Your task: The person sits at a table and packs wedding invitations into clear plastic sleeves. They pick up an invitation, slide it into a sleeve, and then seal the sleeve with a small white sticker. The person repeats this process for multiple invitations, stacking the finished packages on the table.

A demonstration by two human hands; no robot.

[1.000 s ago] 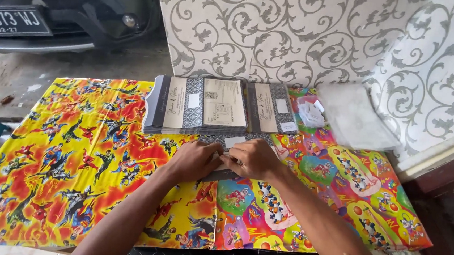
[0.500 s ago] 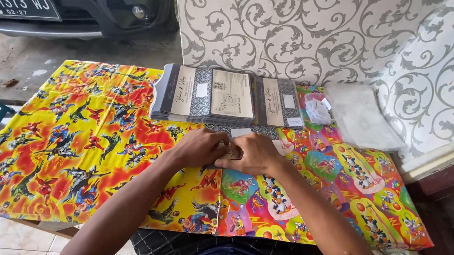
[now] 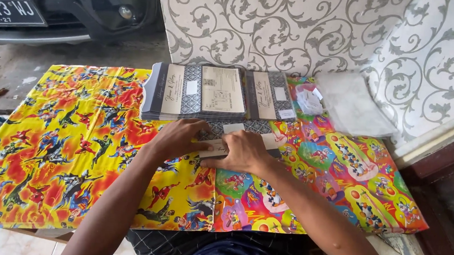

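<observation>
My left hand (image 3: 179, 137) and my right hand (image 3: 242, 151) lie side by side on a grey-patterned and cream folded card (image 3: 248, 131), pressing it flat onto the colourful cartoon-print sheets (image 3: 76, 149). Most of the card is hidden under my fingers. Just beyond my hands a stack of similar folded cards (image 3: 208, 91) lies opened out, with a second lot (image 3: 272, 96) to its right.
A clear plastic sleeve pile (image 3: 354, 102) and small white labels (image 3: 310, 101) lie at the back right. A wall with grey scroll pattern (image 3: 298, 26) rises behind. A dark car bumper (image 3: 49, 8) stands at far left, a dark wooden edge (image 3: 439, 211) at right.
My hands have stayed together on the card, shifting slightly; the view has tilted a little, so the table sits higher and closer.
</observation>
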